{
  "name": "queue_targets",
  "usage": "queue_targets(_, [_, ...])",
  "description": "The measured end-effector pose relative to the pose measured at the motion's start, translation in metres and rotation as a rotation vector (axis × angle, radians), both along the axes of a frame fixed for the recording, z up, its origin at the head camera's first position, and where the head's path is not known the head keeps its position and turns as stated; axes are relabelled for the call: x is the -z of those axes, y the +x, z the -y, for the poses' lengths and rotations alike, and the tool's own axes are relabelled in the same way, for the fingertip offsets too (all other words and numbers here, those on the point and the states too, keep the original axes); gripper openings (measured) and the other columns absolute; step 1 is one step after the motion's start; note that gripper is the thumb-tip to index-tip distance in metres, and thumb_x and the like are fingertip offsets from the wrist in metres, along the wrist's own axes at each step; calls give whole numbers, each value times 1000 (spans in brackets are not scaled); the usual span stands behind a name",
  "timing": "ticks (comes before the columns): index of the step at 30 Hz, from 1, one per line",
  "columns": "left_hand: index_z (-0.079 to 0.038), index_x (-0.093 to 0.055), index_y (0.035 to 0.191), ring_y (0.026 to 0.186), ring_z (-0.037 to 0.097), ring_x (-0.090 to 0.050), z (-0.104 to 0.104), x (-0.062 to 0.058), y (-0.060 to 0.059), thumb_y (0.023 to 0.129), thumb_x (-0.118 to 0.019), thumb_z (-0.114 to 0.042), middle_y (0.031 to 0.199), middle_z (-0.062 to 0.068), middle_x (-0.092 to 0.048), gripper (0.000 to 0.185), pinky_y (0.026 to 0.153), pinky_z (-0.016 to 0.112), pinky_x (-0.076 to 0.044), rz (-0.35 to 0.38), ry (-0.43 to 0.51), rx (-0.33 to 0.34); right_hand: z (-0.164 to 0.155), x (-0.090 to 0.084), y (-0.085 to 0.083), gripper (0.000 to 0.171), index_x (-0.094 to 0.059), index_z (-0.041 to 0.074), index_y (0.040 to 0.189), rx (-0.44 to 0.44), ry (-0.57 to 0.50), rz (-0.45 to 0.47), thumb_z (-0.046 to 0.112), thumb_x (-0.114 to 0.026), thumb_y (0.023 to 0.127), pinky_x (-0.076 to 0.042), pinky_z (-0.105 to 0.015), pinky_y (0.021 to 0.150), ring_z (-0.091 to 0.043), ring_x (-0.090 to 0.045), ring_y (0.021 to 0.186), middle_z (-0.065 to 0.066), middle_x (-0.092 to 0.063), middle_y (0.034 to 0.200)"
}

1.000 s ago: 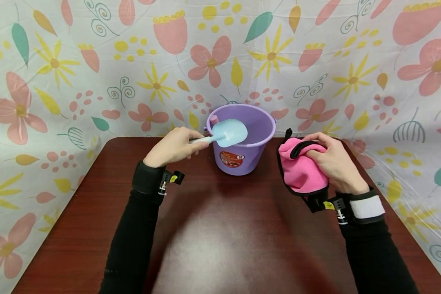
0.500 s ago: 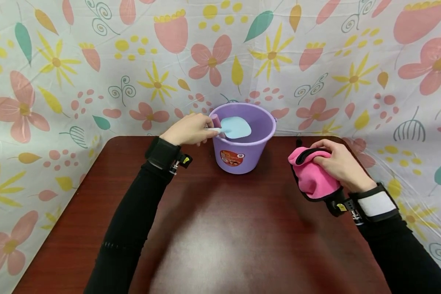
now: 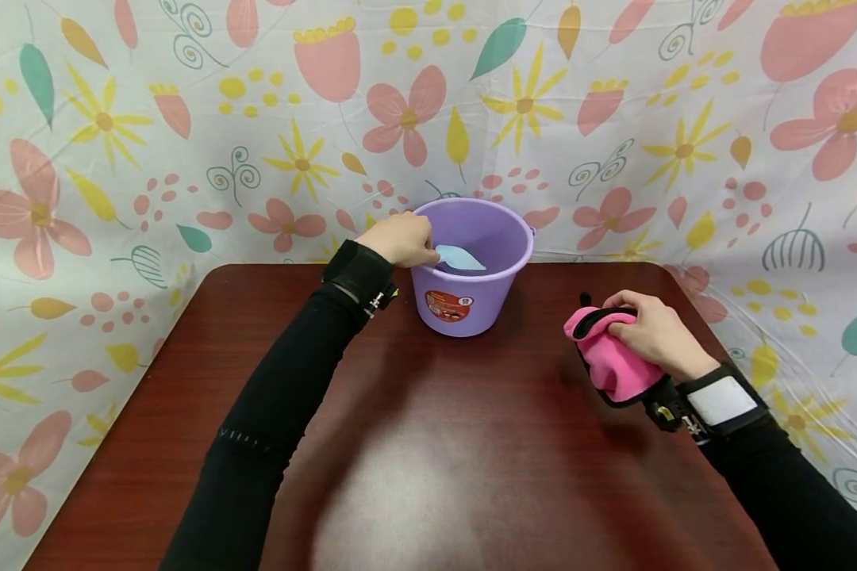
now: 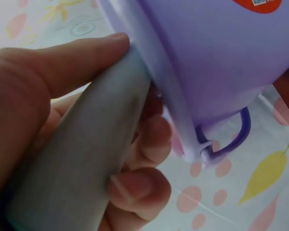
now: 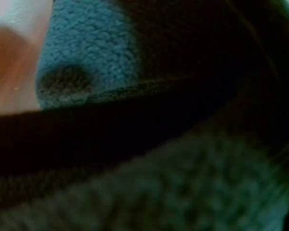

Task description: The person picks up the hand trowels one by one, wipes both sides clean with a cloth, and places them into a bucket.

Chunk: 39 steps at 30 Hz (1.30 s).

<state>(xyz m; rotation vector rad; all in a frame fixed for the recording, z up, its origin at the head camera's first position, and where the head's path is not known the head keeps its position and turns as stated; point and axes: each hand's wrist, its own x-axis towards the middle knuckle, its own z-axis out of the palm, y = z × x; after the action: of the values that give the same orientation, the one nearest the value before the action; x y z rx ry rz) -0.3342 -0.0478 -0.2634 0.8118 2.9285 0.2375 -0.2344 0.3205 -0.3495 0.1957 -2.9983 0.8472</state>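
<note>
Since one second ago the left hand (image 3: 400, 238) has carried the light blue shovel (image 3: 459, 258) from above the rim down into the purple bucket (image 3: 471, 297); the right hand (image 3: 650, 329) has lowered the pink cloth (image 3: 610, 361) to the table (image 3: 428, 444). Left fingers (image 4: 139, 144) are curled around the shovel handle, which touches the bucket's rim in the left wrist view; the blade lies inside the bucket, by its left wall. Right fingers are bent over the cloth and grip it; the cloth, with black edging, rests on the table's right side, well apart from the bucket. The right wrist view shows only blurred fabric; behind the table hangs a flowered curtain (image 3: 114, 119).
</note>
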Motion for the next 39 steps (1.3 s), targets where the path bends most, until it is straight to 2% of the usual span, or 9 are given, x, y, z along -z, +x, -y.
queue_targets(5, [-9, -63, 78, 84, 22, -56, -13, 1, -8, 90, -66, -27, 85, 4, -60, 21, 76, 39, -47, -27, -85, -43, -1, 5, 0, 27, -60, 4, 115, -4, 25, 7, 9, -64, 89, -41, -35, 61, -34, -51, 83, -22, -59, 101])
queue_targets(11, [-7, -63, 96, 98, 25, -57, -27, 0, -13, 88, -64, -20, 105, 8, -62, 15, 86, 45, -46, -59, -177, -64, -1, 9, 1, 27, -60, 3, 115, -5, 42, 13, 8, -64, 88, -40, -35, 60, -35, -51, 82, -22, -60, 98])
queue_targets(17, [-9, -67, 101, 101, 26, -59, -38, 3, -16, 87, -67, -18, 109, 8, -64, 17, 87, 44, -46, -85, -243, -91, -1, 14, 2, 27, -60, 3, 115, -1, 42, 36, 9, -63, 89, -40, -35, 60, -36, -51, 82, -22, -60, 97])
queue_targets(21, [-11, -68, 105, 102, 25, -60, -44, 9, -19, 87, -66, -16, 113, 7, -65, 19, 87, 43, -48, -100, -273, -108, -2, 20, 1, 26, -61, 3, 113, -8, 48, 19, 8, -64, 88, -40, -36, 62, -36, -51, 83, -22, -61, 99])
queue_targets(29, [-10, -71, 108, 107, 28, -61, -52, 21, -17, 86, -68, -13, 116, 9, -66, 22, 85, 44, -49, -136, -264, -105, 2, 27, 2, 27, -62, 2, 111, -18, 57, -21, 7, -64, 84, -40, -37, 64, -36, -52, 82, -22, -62, 100])
queue_targets(33, [-12, -71, 110, 108, 29, -61, -55, 27, -18, 90, -64, -12, 118, 9, -66, 21, 87, 46, -45, -155, -272, -120, 4, 27, 2, 28, -62, 3, 112, -13, 60, -18, 8, -64, 85, -40, -37, 64, -36, -52, 82, -23, -62, 101])
queue_targets(35, [-13, -71, 111, 109, 29, -60, -57, 33, -25, 91, -62, -11, 119, 9, -65, 22, 87, 46, -45, -137, -270, -132, 4, 27, 2, 28, -61, 3, 112, -8, 56, -15, 8, -64, 85, -40, -37, 64, -37, -52, 82, -23, -62, 101])
queue_targets(39, [-12, -70, 112, 108, 29, -60, -61, 50, -47, 87, -68, -14, 119, 9, -64, 25, 85, 45, -48, -66, -248, -136, 5, 28, 2, 28, -61, 2, 112, -7, 51, -16, 8, -65, 85, -39, -37, 65, -36, -52, 83, -23, -62, 102])
